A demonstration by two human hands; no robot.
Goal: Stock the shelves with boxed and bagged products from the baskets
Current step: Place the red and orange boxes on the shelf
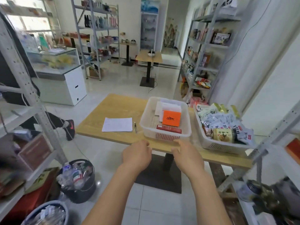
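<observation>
A white plastic basket (186, 125) stands on the wooden table (120, 108). It holds an orange box (171, 118), a dark red box (168, 129) and white boxes (168, 107). To its right a second white basket (215, 146) is heaped with bagged products (227, 120). My left hand (137, 154) and my right hand (186, 153) reach side by side toward the near rim of the first basket, just short of it. Both hold nothing, fingers loosely curled. Grey metal shelves (209, 44) stand along the right wall.
A paper sheet (117, 125) and a pen (135, 126) lie on the table's left part. A black bin (79, 181) full of bottles stands on the floor at lower left. Shelving (39, 111) flanks me on the left, with a person's leg and shoe (69, 129) behind it.
</observation>
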